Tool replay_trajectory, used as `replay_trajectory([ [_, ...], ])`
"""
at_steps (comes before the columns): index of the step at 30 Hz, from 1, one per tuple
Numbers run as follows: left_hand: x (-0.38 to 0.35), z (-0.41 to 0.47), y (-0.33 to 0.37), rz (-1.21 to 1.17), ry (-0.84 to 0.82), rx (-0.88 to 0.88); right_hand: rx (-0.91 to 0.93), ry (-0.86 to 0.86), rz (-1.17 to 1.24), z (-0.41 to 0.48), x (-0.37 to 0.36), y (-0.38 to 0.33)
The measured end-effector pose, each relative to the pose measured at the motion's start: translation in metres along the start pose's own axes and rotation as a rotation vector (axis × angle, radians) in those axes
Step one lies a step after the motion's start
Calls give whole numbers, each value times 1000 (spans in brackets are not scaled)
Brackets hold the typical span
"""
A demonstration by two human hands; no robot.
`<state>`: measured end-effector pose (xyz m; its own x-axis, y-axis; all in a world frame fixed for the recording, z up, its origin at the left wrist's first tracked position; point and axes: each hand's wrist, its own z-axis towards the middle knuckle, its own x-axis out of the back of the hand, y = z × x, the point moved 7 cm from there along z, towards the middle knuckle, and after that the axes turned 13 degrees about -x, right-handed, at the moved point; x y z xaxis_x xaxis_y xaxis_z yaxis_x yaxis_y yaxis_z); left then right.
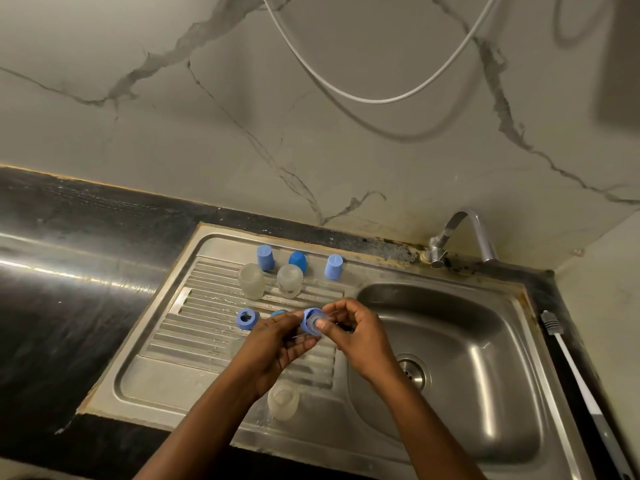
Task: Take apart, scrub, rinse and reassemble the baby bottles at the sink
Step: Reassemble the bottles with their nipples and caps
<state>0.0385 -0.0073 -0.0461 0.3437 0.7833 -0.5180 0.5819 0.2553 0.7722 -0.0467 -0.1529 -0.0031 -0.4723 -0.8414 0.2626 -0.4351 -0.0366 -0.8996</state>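
**A:** Three caps (298, 261) along the drainboard's (194, 327) far edge. How far along is the job?

**B:** Everything's apart, I'd say. A loose ring (247, 319) lies left of centre, two bottles (251, 280) stand before the caps, and a third bottle (283, 400) is near the front edge. None is put together.

**A:** And the hands?

**B:** The left hand (277, 344) curls its fingers round a blue collar (307, 323) over the drainboard's right edge. The right hand (356, 336) pinches the clear teat (319, 321) sitting in it. Going in or coming out, I can't tell.
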Motion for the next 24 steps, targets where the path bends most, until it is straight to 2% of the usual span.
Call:
replay_trajectory([
  [6,-3,-2,0,-25,0,18,67,130,-197,4,3,-6],
  [8,-4,-3,-1,-31,-5,22,47,146,-194,6,3,-6],
  [13,-9,-7,0,46,-54,11,0,84,-164,9,-3,-4],
  [18,-9,-11,9,296,-95,-114,21,35,-166,8,-7,-5],
  [24,-7,-15,14,389,-100,-162,12,-62,-109,0,-12,-6],
])
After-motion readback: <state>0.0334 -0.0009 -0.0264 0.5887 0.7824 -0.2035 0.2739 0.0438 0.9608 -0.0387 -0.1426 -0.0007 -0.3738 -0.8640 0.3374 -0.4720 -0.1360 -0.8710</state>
